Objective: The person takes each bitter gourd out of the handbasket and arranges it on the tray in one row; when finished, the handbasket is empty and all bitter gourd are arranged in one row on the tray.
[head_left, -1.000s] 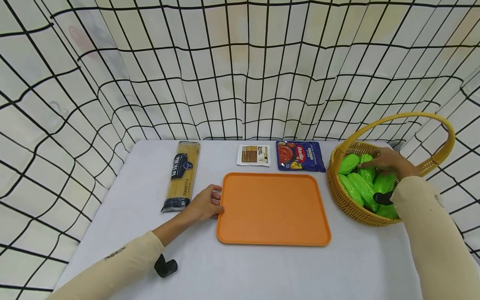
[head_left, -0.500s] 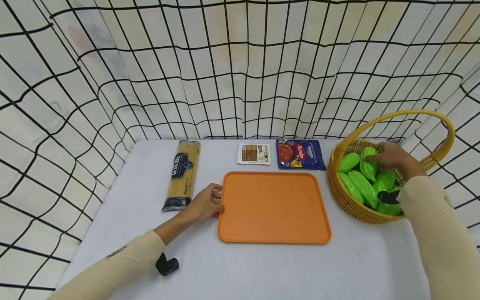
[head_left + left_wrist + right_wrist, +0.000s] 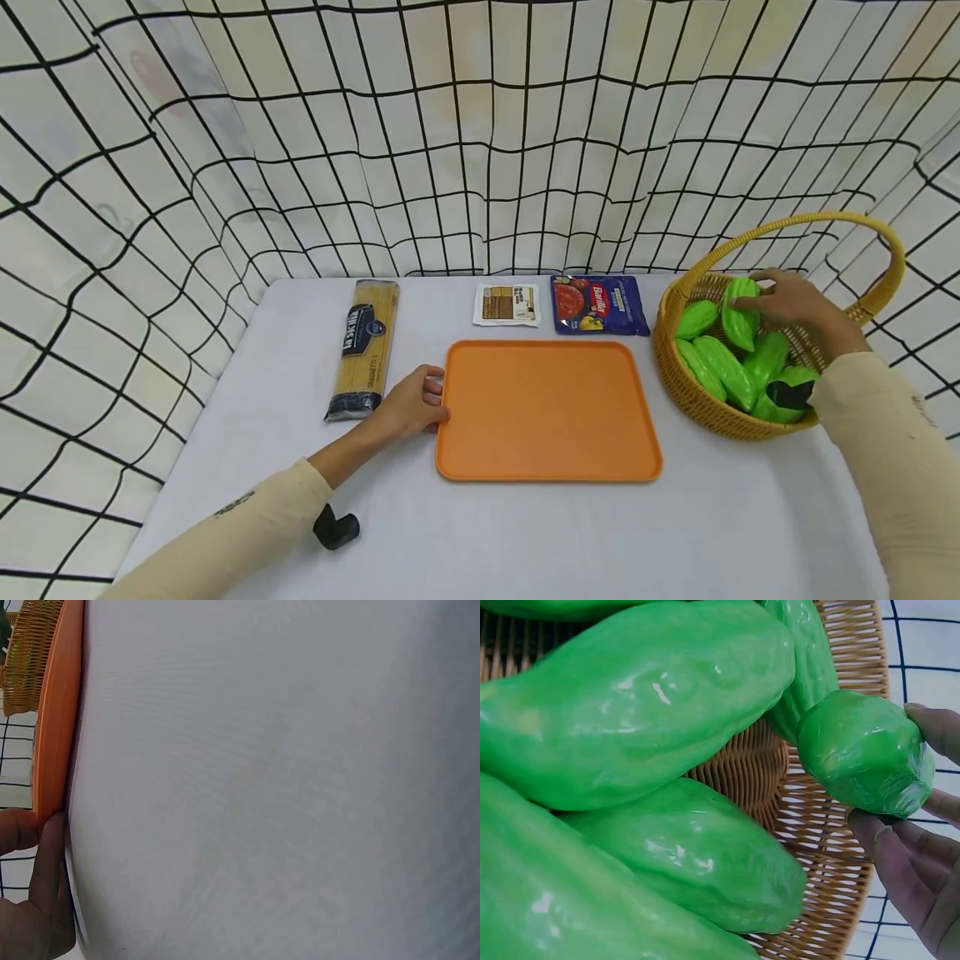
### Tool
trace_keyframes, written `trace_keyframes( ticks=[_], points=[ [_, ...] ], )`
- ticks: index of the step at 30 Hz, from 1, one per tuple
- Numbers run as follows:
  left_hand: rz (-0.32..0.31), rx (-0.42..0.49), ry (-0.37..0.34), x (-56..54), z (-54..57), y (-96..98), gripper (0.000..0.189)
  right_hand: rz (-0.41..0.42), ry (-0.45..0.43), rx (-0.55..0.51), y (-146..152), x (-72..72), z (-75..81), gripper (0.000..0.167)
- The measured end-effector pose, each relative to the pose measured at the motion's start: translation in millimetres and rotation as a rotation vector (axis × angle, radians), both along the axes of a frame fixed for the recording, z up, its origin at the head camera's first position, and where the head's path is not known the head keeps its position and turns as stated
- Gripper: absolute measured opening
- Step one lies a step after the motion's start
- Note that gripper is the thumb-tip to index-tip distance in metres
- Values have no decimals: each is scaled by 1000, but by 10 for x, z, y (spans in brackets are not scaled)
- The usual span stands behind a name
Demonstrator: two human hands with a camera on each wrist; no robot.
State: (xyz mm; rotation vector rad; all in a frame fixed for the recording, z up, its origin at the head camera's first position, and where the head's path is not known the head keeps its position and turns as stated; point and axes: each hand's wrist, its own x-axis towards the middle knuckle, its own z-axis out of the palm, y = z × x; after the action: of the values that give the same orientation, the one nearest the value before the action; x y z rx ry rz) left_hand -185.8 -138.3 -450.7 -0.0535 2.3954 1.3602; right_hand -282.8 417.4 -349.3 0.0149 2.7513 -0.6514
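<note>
The right hand [image 3: 791, 302] pinched one green gourd [image 3: 738, 318] at the far side of the basket [image 3: 678, 396]; the left hand [image 3: 408, 406] gripped the tray [image 3: 547, 408] by its left edge on the tabletop [image 3: 525, 537].

Behind the left hand [image 3: 411, 407] runs a long cream fabric sleeve [image 3: 258, 533] with a plain cuff [image 3: 315, 482]; farther behind the hand it bears a small line of dark lettering [image 3: 235, 503]. A black bent piece with a rounded end [image 3: 335, 530] juts out beside the cuff. Behind the right hand [image 3: 799, 303]: a matching cream sleeve [image 3: 873, 450], a small dark marking [image 3: 923, 408], a black curved piece [image 3: 791, 395].
</note>
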Motion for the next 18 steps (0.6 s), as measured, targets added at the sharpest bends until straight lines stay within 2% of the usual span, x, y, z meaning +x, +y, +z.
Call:
trace_keyframes(
  ticks=[6,18],
  points=[
    [-7,12,-4,-15,-2,-1,68,11,12,-45,-42,40,77,96],
    [1,14,-17,-12,13,0,67,-42,13,-182,-92,139,134,99]
  ],
)
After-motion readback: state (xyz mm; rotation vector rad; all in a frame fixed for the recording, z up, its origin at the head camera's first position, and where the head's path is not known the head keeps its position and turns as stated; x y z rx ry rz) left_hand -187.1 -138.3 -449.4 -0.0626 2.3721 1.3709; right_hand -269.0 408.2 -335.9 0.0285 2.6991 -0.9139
